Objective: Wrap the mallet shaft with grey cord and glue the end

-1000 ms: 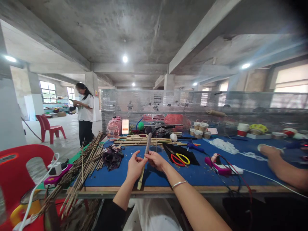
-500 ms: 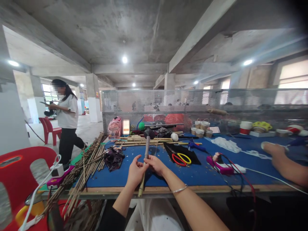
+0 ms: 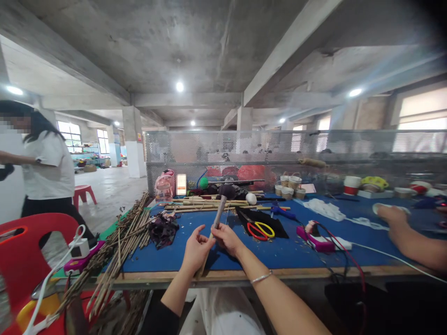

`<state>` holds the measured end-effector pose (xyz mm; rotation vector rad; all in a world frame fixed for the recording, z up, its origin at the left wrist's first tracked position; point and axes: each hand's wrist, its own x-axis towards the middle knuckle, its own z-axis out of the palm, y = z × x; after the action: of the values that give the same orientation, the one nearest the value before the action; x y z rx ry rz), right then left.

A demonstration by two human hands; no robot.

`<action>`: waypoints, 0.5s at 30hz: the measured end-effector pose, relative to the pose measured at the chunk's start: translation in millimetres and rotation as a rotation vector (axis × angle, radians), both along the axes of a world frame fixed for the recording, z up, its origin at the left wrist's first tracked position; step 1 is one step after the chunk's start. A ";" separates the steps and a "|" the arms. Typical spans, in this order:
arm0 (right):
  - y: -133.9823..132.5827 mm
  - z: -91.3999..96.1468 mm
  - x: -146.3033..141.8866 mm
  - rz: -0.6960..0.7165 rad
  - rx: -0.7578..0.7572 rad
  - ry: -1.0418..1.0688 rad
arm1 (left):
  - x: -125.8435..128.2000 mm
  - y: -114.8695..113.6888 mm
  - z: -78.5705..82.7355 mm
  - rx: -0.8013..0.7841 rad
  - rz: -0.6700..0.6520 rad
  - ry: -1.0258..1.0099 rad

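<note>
My right hand (image 3: 226,238) pinched the stick (image 3: 219,215) partway up, while my left hand (image 3: 197,245) sat half curled, its thumb against the stick just below — a light hold, I judged. If either hand eased off, the stick could have rolled or tipped, since its dark rounded head (image 3: 227,191) seemed likely to make it top-heavy. Swinging it too far forward could have knocked that head into the pale canes (image 3: 195,202) lying beyond.

The stick slanted over the near side of the blue-covered table (image 3: 160,258), its top leaning away and to my right. Its upper length looked grey and matt, as though wrapped — the lower part was paler, and partly hidden by my left hand.
</note>
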<state>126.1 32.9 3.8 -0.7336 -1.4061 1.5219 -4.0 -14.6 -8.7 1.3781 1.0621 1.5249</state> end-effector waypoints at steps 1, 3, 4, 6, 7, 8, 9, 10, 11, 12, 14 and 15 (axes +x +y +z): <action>-0.7 0.8 0.7 0.005 -0.002 0.002 | 0.4 -1.1 0.5 -0.006 -0.032 -0.023; -1.7 1.7 1.3 0.031 -0.027 -0.007 | 1.8 -4.1 2.1 -0.037 -0.101 -0.068; -1.9 1.7 1.2 0.044 -0.046 -0.015 | 2.5 -5.4 2.9 -0.062 -0.129 -0.077; -1.7 0.7 0.1 0.054 -0.067 -0.037 | 3.6 -6.8 3.8 -0.110 -0.148 -0.050; -1.4 -0.1 -0.7 0.051 -0.066 -0.046 | 3.9 -6.8 3.7 -0.109 -0.128 -0.018; -1.1 -0.9 -1.4 0.048 -0.060 -0.050 | 3.9 -6.2 3.2 -0.089 -0.094 0.017; -0.9 -1.6 -2.1 0.046 -0.054 -0.051 | 3.8 -5.4 2.3 -0.059 -0.055 0.045; -0.8 -1.9 -2.5 0.047 -0.050 -0.051 | 3.6 -4.4 1.3 -0.027 -0.017 0.064; -0.9 -1.9 -2.7 0.049 -0.049 -0.051 | 3.3 -3.6 0.3 -0.002 0.014 0.074; -1.1 -1.5 -2.6 0.054 -0.054 -0.049 | 3.1 -3.0 -0.6 0.013 0.036 0.075; -1.7 0.0 -1.7 0.076 -0.070 -0.044 | 2.6 -3.2 -1.5 0.023 0.050 0.067; -1.9 0.8 -1.2 0.092 -0.082 -0.041 | 2.4 -3.8 -1.4 0.032 0.047 0.061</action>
<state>124.9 31.0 4.6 -0.7627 -1.4314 1.6529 -1.6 -18.4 -10.1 1.4383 1.1188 1.5481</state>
